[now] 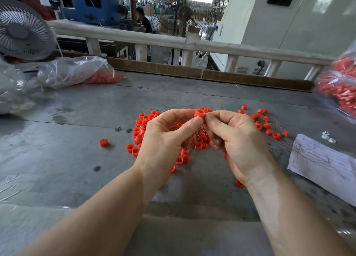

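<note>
Hands [169,134] [237,138] around red cap [199,114], opening upward.

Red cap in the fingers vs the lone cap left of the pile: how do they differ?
The held cap is pinched above the table between the left hand and right hand; the lone cap lies on the table, untouched. The held cap shows its hollow open end; the lone cap shows a closed flat face. Both are red, round and look the same size.
</note>
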